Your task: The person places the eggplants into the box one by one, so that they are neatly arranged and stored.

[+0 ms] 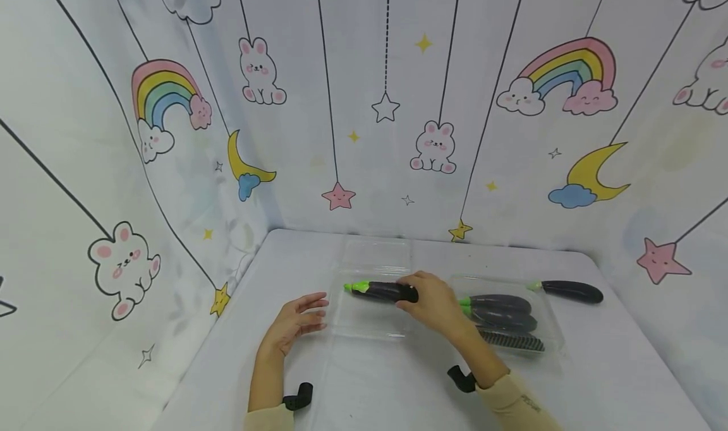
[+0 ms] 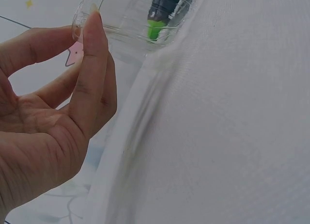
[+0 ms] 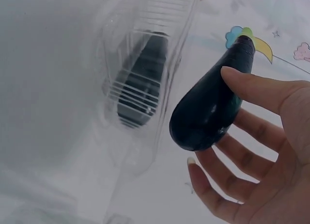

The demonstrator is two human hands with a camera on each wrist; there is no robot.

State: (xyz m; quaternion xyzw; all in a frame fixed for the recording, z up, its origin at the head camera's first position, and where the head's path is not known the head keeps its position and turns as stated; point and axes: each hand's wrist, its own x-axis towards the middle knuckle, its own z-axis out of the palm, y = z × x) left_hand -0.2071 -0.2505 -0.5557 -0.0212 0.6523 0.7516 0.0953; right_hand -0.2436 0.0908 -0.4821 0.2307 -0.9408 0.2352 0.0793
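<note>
My right hand (image 1: 435, 301) grips a dark purple eggplant (image 3: 210, 100) by its side, thumb on one face and fingers on the other. It is held over a clear plastic container (image 1: 370, 327), its lid part (image 1: 375, 254) folded back behind. Through the ribbed wall in the right wrist view shows another eggplant (image 3: 143, 83), lying inside the container. In the left wrist view, an eggplant's green cap (image 2: 155, 30) shows inside the container's near end. My left hand (image 1: 292, 323) is at the container's left side with loosely bent fingers, fingertips close to its edge, holding nothing.
On the right stands a second clear container (image 1: 554, 320) with several eggplants (image 1: 503, 311), one seen striped through the ribbed front wall. Behind its right corner lies a loose eggplant (image 1: 571, 291). A white cloth (image 1: 398, 387) covers the table, and a printed curtain (image 1: 364, 146) hangs behind.
</note>
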